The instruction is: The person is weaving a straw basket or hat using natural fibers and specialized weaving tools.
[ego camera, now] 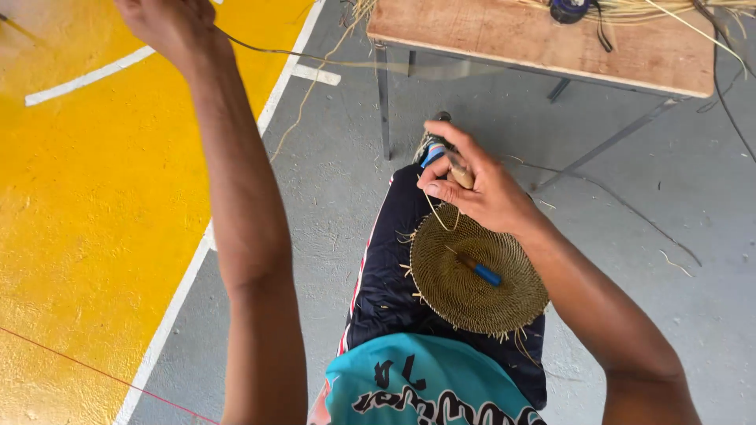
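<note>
A round woven straw disc (472, 275) lies on my lap, over dark shorts. A small blue-handled tool (478, 270) rests on its middle. My right hand (472, 185) hovers at the disc's far rim, fingers pinched on a thin pale stick-like piece, with a straw strand running down to the weave. My left hand (169, 27) is raised far out to the upper left, closed on a long thin strand (299, 55) pulled taut toward the table.
A wooden-topped table (504, 35) on metal legs stands ahead, with loose straw and a dark round object (568, 9) on it. The floor is grey concrete with a yellow painted area (79, 197) and white lines at the left. Straw bits litter the floor.
</note>
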